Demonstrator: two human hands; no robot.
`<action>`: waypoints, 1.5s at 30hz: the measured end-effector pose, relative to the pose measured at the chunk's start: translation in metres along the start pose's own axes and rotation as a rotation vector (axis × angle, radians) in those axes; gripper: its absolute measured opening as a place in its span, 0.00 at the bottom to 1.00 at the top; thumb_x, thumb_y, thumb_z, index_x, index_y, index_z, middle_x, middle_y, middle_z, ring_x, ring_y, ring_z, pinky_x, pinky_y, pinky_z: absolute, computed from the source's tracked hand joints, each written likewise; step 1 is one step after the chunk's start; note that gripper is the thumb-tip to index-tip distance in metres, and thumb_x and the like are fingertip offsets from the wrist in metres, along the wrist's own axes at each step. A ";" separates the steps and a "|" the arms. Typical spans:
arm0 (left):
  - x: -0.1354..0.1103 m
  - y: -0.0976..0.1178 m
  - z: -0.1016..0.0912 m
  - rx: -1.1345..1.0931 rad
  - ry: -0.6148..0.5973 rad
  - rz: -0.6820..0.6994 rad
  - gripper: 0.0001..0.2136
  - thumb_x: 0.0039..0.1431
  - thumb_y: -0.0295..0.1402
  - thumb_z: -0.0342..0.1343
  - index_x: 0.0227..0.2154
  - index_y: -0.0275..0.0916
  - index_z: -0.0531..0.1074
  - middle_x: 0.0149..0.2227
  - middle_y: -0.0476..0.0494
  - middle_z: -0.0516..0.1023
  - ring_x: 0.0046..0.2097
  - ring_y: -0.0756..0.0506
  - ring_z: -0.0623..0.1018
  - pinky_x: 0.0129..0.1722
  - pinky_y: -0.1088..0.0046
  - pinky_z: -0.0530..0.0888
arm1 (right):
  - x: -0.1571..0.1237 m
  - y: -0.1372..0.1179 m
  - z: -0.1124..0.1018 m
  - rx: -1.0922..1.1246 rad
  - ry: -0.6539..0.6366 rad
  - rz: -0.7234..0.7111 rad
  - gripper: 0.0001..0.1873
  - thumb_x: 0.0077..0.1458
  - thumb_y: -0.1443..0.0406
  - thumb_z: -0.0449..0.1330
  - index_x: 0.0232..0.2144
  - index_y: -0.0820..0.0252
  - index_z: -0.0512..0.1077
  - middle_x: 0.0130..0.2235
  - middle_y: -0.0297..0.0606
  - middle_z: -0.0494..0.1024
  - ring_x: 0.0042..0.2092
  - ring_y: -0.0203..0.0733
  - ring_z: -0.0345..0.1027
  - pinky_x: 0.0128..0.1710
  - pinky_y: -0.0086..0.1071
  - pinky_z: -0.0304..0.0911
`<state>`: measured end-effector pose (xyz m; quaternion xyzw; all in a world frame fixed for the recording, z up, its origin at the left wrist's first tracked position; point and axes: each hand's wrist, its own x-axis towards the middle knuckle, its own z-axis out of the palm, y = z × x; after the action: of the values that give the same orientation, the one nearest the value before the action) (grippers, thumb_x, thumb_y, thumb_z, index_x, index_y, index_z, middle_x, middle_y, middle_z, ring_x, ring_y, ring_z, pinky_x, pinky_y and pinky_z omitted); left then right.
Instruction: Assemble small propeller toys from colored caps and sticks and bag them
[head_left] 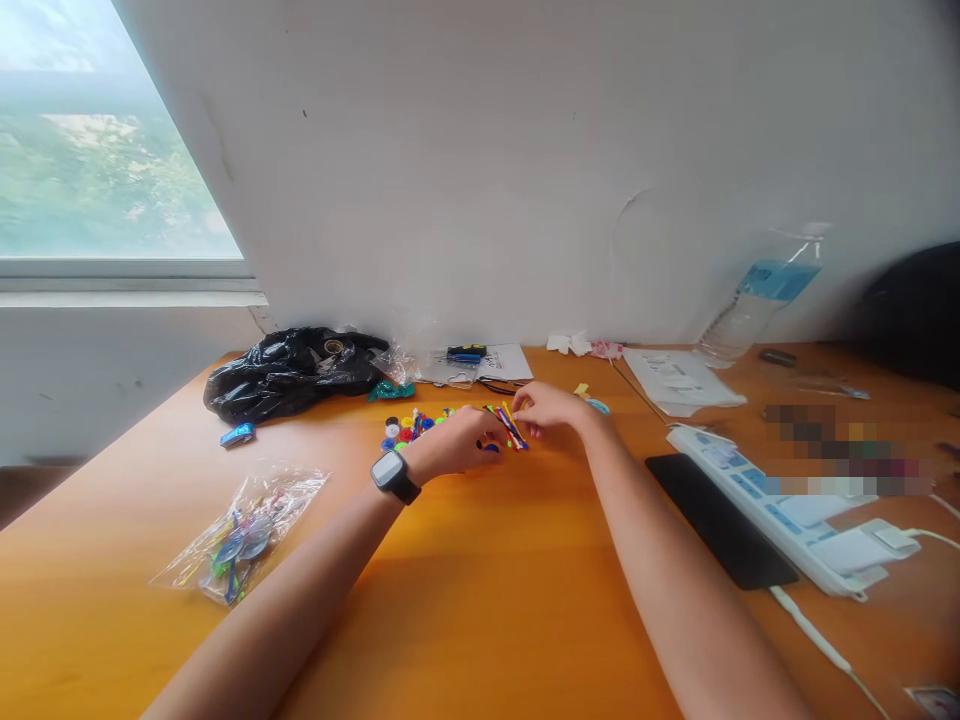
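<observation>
Both of my hands are over the middle of the wooden table. My left hand (466,438), with a dark watch (394,476) on its wrist, has its fingers curled down by a blue disc (491,449); what its fingertips hold, if anything, is hidden. Between the hands is a small bundle of thin coloured plastic sticks (513,427), in red, blue, white and yellow. My right hand (549,408) pinches at the right side of this bundle with thumb and fingers. Left of my left hand lie several small coloured plastic discs (406,434), partly covered by that hand.
A clear bag (244,545) of coloured pieces lies at left, below a small blue packet (238,435). Behind are a black plastic bag (296,375) and papers (682,382). At right are a black phone-like slab (720,522), a white power strip (765,515) and a tilted bottle (765,295).
</observation>
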<state>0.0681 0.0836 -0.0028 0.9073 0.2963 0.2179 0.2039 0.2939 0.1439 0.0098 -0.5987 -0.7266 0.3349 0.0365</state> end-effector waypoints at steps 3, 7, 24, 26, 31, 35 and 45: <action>0.000 -0.003 0.001 0.041 0.059 0.027 0.11 0.56 0.27 0.65 0.42 0.45 0.82 0.41 0.46 0.82 0.39 0.45 0.79 0.37 0.74 0.71 | 0.004 0.004 0.002 -0.009 0.051 0.037 0.09 0.59 0.65 0.66 0.41 0.61 0.74 0.29 0.38 0.83 0.30 0.41 0.79 0.30 0.28 0.66; -0.002 -0.005 -0.003 0.095 0.055 0.030 0.10 0.60 0.33 0.65 0.45 0.45 0.82 0.41 0.45 0.82 0.40 0.44 0.79 0.40 0.73 0.71 | 0.010 0.004 0.008 0.017 0.041 0.048 0.12 0.60 0.62 0.67 0.43 0.61 0.73 0.36 0.41 0.85 0.30 0.41 0.80 0.30 0.27 0.67; -0.018 -0.025 -0.051 0.151 0.314 -0.075 0.13 0.71 0.42 0.56 0.47 0.41 0.80 0.47 0.41 0.84 0.49 0.40 0.82 0.52 0.65 0.75 | 0.000 -0.012 0.015 -0.021 0.156 -0.066 0.10 0.63 0.59 0.64 0.43 0.59 0.74 0.41 0.43 0.84 0.38 0.46 0.80 0.37 0.33 0.70; -0.035 -0.027 -0.065 0.143 0.402 -0.176 0.16 0.73 0.44 0.53 0.50 0.40 0.79 0.48 0.39 0.84 0.49 0.40 0.82 0.52 0.63 0.77 | -0.005 -0.009 0.022 -0.027 0.284 -0.141 0.13 0.68 0.57 0.58 0.46 0.59 0.75 0.48 0.46 0.82 0.48 0.49 0.78 0.47 0.38 0.71; -0.077 -0.034 -0.041 0.293 0.339 -0.242 0.25 0.74 0.47 0.49 0.66 0.39 0.66 0.64 0.34 0.73 0.66 0.35 0.71 0.65 0.53 0.70 | -0.011 -0.002 0.070 -0.026 0.454 -0.448 0.31 0.73 0.49 0.46 0.68 0.60 0.65 0.71 0.49 0.63 0.73 0.52 0.51 0.72 0.48 0.49; -0.083 -0.036 -0.003 0.394 0.193 -0.341 0.29 0.76 0.49 0.43 0.73 0.43 0.57 0.73 0.40 0.60 0.75 0.30 0.55 0.70 0.45 0.60 | -0.011 -0.004 0.098 -0.111 0.360 -0.449 0.38 0.72 0.44 0.43 0.75 0.57 0.55 0.77 0.42 0.49 0.78 0.52 0.34 0.76 0.51 0.37; -0.082 -0.037 0.007 0.516 0.115 -0.338 0.26 0.78 0.48 0.37 0.73 0.50 0.56 0.73 0.43 0.60 0.72 0.32 0.62 0.68 0.44 0.59 | -0.012 -0.014 0.113 -0.159 0.350 -0.449 0.37 0.73 0.45 0.41 0.75 0.56 0.55 0.77 0.44 0.46 0.77 0.53 0.42 0.75 0.50 0.43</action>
<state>-0.0044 0.0580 -0.0491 0.8532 0.4993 0.1496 -0.0171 0.2343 0.0819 -0.0660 -0.4728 -0.8475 0.1520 0.1873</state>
